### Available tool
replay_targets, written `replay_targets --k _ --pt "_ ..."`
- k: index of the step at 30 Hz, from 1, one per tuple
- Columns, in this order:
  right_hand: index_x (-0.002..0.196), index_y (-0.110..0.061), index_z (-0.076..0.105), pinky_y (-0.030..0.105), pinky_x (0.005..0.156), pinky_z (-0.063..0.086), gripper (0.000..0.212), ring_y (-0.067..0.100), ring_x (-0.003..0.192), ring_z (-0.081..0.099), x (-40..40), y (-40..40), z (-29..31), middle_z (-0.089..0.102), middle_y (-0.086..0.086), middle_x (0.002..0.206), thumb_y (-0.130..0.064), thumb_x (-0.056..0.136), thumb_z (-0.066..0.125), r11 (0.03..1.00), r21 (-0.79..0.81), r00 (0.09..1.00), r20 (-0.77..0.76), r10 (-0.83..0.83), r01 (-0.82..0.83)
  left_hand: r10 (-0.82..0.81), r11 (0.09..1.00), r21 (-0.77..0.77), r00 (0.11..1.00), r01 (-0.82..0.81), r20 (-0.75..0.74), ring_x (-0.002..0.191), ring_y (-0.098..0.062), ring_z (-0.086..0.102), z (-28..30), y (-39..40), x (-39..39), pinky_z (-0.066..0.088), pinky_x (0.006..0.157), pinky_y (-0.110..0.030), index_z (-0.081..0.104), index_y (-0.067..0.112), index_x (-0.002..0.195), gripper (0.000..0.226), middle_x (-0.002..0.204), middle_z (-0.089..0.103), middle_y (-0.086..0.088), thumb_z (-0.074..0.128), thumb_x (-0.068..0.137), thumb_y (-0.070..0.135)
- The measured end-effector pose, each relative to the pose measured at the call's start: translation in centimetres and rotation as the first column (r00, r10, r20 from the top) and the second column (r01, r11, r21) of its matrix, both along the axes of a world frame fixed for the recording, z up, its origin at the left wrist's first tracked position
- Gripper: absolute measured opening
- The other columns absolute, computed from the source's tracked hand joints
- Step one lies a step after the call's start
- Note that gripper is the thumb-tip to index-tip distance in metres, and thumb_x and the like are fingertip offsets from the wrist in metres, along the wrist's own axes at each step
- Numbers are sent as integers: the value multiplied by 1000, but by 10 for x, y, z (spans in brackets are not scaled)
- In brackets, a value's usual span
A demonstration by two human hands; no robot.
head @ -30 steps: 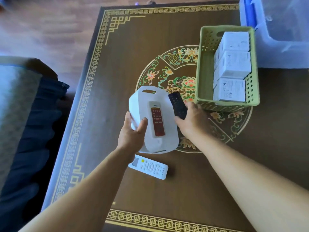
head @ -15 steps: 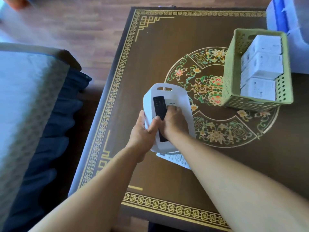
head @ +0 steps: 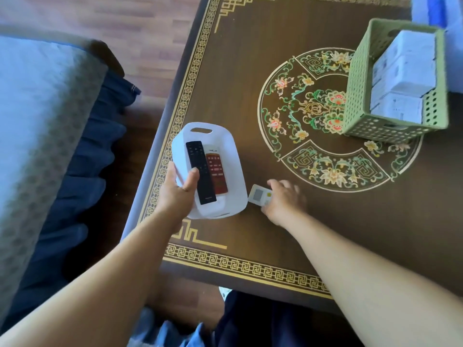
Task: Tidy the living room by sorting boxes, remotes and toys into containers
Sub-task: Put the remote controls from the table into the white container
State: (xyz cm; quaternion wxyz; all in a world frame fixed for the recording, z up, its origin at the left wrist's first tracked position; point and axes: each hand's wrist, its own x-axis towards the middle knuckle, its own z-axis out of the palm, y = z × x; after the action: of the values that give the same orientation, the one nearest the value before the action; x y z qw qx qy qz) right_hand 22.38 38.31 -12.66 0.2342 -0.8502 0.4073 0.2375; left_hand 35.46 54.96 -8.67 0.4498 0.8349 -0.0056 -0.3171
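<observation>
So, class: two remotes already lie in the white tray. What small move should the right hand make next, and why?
Probably lift the white remote into the white tray: the right hand already grips it on the table, and the left hand steadies the tray beside it.

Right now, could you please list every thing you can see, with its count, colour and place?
white tray: one, white, near left part of the table, held at its left edge
black remote: one, black, in the tray
red remote: one, red and white, in the tray, right of the black one
white remote: one, white, on the table right of the tray
green basket: one, green, far right
white boxes: three, white, in the basket
table: one, brown, gold border
left hand: grips the tray
right hand: fingers on the white remote
</observation>
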Motion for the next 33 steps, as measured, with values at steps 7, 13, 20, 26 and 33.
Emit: replay_targets --k 7,13,20,26,33 --pt "137 -28 33 38 102 36 63 27 127 38 -31 7 -19 38 2 138 -12 84 60 994 -71 997 -22 80 -82 11 1000 -5 1000 -11 -22 110 -22 63 -9 20 -11 60 87 -48 37 36 140 41 121 63 0 50 102 39" --pt "131 -17 40 37 97 41 63 31 124 43 -7 12 17 41 10 134 -27 78 72 970 22 955 169 -244 244 -14 1000 -8 1000 14 -27 109 -20 64 -7 26 -16 59 75 -34 30 39 148 51 121 62 2 51 101 40" --pt "133 -15 38 38 95 43 72 30 120 48 53 44 63 43 11 131 -50 77 67 981 194 947 310 -88 27 -97 994 -47 992 94 -77 97 -23 70 14 0 -26 59 68 -32 36 33 143 42 113 67 -4 44 103 42" --pt "131 -12 36 46 100 43 47 35 122 45 72 41 59 39 14 132 -31 90 51 991 74 950 283 -129 113 -157 982 -119 984 146 -90 92 -7 65 23 -31 -28 55 78 -35 49 33 123 20 100 68 11 43 105 37" --pt "130 -14 41 38 101 35 49 29 124 37 67 -4 56 41 9 134 -40 90 52 992 -39 897 433 -94 122 -118 988 -121 980 99 -161 105 -24 68 19 -72 -16 58 89 -51 52 25 118 24 111 70 -5 40 105 40"
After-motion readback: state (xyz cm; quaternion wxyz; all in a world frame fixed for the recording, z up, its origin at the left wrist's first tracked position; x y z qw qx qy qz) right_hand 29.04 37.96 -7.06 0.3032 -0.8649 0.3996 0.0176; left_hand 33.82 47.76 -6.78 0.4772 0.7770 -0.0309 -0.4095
